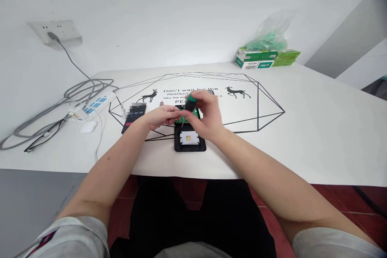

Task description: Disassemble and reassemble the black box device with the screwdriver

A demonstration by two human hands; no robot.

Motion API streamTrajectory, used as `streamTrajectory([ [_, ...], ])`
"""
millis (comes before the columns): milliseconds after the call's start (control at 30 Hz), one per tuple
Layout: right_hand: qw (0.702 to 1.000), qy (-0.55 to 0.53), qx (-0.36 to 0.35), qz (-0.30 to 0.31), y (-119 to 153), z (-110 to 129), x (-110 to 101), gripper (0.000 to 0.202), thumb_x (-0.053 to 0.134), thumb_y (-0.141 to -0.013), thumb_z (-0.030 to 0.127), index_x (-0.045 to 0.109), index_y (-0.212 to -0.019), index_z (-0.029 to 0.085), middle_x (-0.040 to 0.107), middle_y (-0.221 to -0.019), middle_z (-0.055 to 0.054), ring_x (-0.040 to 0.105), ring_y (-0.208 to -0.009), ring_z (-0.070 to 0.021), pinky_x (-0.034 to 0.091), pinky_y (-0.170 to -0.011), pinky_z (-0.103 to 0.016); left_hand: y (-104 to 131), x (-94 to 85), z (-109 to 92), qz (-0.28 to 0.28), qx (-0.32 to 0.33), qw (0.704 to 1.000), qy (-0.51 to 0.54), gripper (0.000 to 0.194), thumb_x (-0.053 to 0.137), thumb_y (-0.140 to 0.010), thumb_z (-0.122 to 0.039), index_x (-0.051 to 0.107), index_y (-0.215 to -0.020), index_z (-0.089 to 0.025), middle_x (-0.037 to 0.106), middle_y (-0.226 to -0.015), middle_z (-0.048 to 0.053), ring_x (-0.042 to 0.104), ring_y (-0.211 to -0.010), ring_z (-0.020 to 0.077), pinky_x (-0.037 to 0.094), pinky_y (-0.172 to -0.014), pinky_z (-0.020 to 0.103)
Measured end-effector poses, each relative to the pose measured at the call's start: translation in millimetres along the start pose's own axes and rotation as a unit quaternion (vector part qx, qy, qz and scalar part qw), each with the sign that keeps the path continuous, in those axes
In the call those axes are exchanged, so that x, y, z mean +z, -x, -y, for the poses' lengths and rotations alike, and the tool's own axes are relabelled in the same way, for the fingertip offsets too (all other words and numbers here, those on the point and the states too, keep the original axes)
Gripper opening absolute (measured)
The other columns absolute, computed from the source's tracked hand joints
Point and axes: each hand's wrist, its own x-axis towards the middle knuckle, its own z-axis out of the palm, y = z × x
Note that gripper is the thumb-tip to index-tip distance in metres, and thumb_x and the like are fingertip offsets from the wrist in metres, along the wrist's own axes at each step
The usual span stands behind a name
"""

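In the middle of the table, a black device case lies opened out. Its near half bears a white panel with a small gold square, and a green circuit board shows in the far half, partly covered by my hands. My right hand is closed around a green-and-black screwdriver, tilted with its thin shaft pointing down towards the case. My left hand reaches in from the left, fingertips pinched together by the screwdriver and the board's left edge. What they hold, if anything, is hidden.
A phone showing a timer lies left of the case. Further left are a power strip, coiled grey cable, glasses and a white mouse. Green-and-white boxes under a plastic bag stand at the back right.
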Motion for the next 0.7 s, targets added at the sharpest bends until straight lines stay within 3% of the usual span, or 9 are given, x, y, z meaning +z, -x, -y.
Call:
streamTrajectory([
  [133,0.995,0.007,-0.008,-0.103,-4,-8,-3,0.053,0.076,-0.101,0.038,0.044,-0.144,0.039,0.06,-0.13,-0.007,0.072,-0.113,-0.0256,0.068,-0.082,-0.046,3,0.0,-1,0.039,-0.007,0.998,0.053,0.037,0.092,-0.083,-0.044,0.07,-0.093,-0.016,0.067,-0.088,0.003,0.049,-0.062,0.008,0.034,-0.056,0.023],
  [367,0.996,0.02,-0.015,-0.091,-2,-14,0,0.048,0.073,-0.103,0.04,0.043,-0.141,0.038,0.058,-0.126,-0.006,0.072,-0.116,-0.0254,0.07,-0.082,-0.046,4,0.7,-1,0.061,-0.003,0.996,0.064,0.039,0.093,-0.083,-0.045,0.069,-0.095,-0.016,0.068,-0.089,0.003,0.05,-0.063,0.0088,0.034,-0.058,0.025],
  [700,0.986,0.018,0.056,-0.154,-6,-6,3,0.052,0.071,-0.101,0.058,0.036,-0.135,0.039,0.05,-0.129,-0.008,0.067,-0.114,-0.0262,0.069,-0.085,-0.049,6,0.4,-3,0.081,0.008,0.996,0.037,0.038,0.086,-0.089,-0.05,0.068,-0.09,-0.017,0.064,-0.084,0.002,0.047,-0.063,0.0103,0.033,-0.058,0.027],
])
